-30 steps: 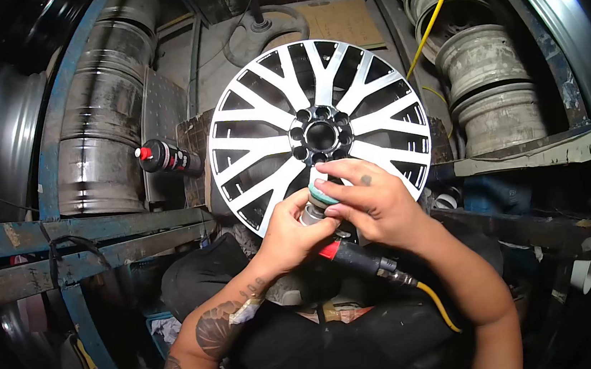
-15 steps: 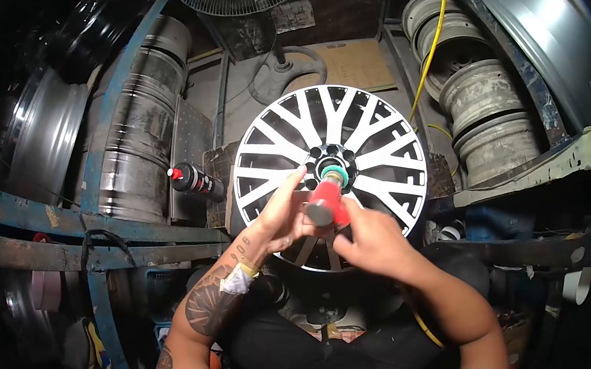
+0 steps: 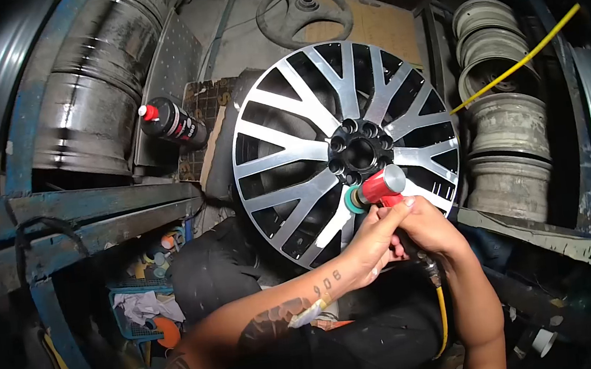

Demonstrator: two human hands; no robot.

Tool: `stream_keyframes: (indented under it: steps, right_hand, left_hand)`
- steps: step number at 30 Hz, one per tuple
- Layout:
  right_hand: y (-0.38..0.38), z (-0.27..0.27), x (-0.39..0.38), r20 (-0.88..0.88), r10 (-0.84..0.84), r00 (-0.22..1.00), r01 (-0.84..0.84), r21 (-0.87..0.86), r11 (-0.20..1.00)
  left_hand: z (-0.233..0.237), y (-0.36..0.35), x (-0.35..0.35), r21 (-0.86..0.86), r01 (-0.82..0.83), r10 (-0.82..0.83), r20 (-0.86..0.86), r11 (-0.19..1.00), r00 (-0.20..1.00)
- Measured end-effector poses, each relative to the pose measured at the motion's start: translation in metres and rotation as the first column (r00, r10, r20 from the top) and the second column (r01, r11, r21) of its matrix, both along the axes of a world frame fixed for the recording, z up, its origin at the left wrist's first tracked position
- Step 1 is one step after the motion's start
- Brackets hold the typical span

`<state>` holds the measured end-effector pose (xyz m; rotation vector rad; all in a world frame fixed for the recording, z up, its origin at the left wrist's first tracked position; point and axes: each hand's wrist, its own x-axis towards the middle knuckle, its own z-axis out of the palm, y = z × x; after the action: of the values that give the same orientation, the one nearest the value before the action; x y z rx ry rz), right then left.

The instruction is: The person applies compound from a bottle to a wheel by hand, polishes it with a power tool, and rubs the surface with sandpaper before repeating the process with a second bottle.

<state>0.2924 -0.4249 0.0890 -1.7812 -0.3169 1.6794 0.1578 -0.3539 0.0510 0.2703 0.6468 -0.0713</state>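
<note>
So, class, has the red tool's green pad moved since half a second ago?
Yes: against the wheel hub, the green pad has shifted toward the person and slightly left, from overlapping the hub's opening to below it.

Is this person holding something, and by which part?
A red power tool: right grip around its dark handle, just behind the red head; left grip beside it, its contact partly hidden.
</note>
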Motion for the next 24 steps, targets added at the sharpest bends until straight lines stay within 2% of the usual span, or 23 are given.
stream_keyframes:
  steps: [1, 2, 5, 6, 9, 10, 14, 17, 21, 22, 24]
  right_hand:
    - [0.003, 0.002, 0.002, -0.006, -0.010, 1.000, 0.010, -0.035, 0.999]
    - [0.003, -0.003, 0.003, 0.010, -0.013, 1.000, 0.012, 0.008, 1.000]
    - [0.022, 0.005, 0.004, 0.001, -0.009, 1.000, 0.009, -0.061, 0.998]
    - [0.024, 0.000, 0.003, 0.044, 0.022, 0.999, -0.020, -0.042, 0.999]
    - [0.025, -0.005, 0.010, 0.033, 0.052, 0.998, -0.052, -0.023, 0.998]
    - [0.027, 0.000, 0.014, -0.014, 0.076, 0.997, -0.077, -0.053, 0.996]
    - [0.031, 0.005, 0.014, 0.028, 0.159, 0.987, -0.155, -0.108, 0.982]
    - [0.026, -0.006, 0.008, 0.029, 0.085, 0.996, -0.085, 0.022, 0.996]
    - [0.032, 0.003, 0.011, -0.009, 0.070, 0.998, -0.071, -0.106, 0.992]
    - [0.034, 0.001, 0.009, 0.038, 0.100, 0.994, -0.095, -0.123, 0.988]
    - [0.031, -0.002, 0.003, 0.034, 0.009, 0.999, -0.006, -0.083, 0.997]
  left_hand:
    - [0.002, 0.002, 0.001, -0.024, 0.000, -0.001, -0.016, 1.000, 1.000]
    - [0.003, 0.003, 0.001, -0.032, -0.010, 0.009, -0.023, 0.999, 1.000]
    - [-0.002, 0.006, 0.005, 0.015, -0.005, 0.005, 0.037, 1.000, 0.999]
    - [-0.005, 0.006, 0.006, 0.002, 0.004, -0.004, 0.043, 1.000, 0.999]
    - [-0.007, 0.006, 0.011, -0.014, -0.024, 0.024, 0.008, 1.000, 1.000]
    - [-0.002, 0.007, 0.011, -0.010, -0.044, 0.044, 0.000, 0.999, 0.999]
    - [-0.002, 0.003, 0.009, -0.046, -0.068, 0.067, -0.004, 0.997, 0.998]
    - [-0.008, 0.004, 0.008, -0.056, -0.024, 0.024, -0.003, 0.998, 1.000]
    - [0.002, 0.006, 0.012, -0.047, -0.049, 0.048, -0.017, 0.998, 0.999]
    - [0.004, 0.006, 0.013, -0.024, -0.055, 0.053, -0.080, 0.998, 0.995]
    - [0.006, 0.003, 0.014, -0.032, -0.055, 0.052, -0.090, 0.998, 0.995]
